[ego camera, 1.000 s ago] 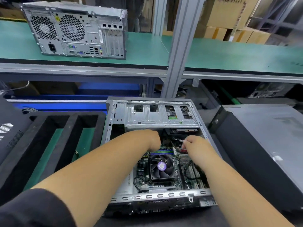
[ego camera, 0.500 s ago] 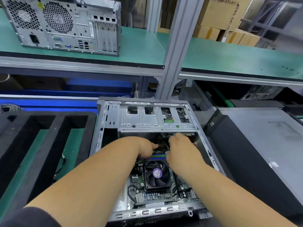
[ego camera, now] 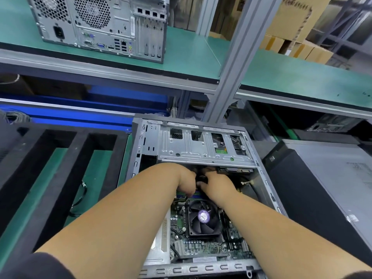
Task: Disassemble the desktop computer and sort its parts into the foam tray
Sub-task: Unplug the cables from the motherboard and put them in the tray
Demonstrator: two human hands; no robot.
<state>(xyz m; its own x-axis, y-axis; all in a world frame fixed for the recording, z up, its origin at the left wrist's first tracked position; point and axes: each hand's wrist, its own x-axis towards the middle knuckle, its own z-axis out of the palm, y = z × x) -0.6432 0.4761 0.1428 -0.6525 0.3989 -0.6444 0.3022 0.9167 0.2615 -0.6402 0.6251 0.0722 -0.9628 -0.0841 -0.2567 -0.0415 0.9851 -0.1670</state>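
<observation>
The open desktop case [ego camera: 153,141] lies on its side in the middle, showing the motherboard [ego camera: 201,248] and the black CPU fan [ego camera: 203,217]. Both my hands reach in just below the silver drive cage [ego camera: 201,150]. My right hand [ego camera: 218,185] pinches a small black plug [ego camera: 201,179] at the cage's edge. My left hand [ego camera: 184,179] sits against the same plug with its fingers curled downward over the memory slots; its fingertips are hidden. The black foam tray [ego camera: 80,158] stands to the left, with a loose black cable [ego camera: 80,196] in one slot.
A second tower [ego camera: 100,27] stands on the green upper shelf. A grey aluminium post [ego camera: 231,67] rises behind the case. A dark case panel [ego camera: 322,188] lies close on the right. Cardboard boxes [ego camera: 291,21] are stacked at the back right.
My right hand has moved left and up from the case's right side to meet my left hand under the drive cage. The left hand has barely shifted.
</observation>
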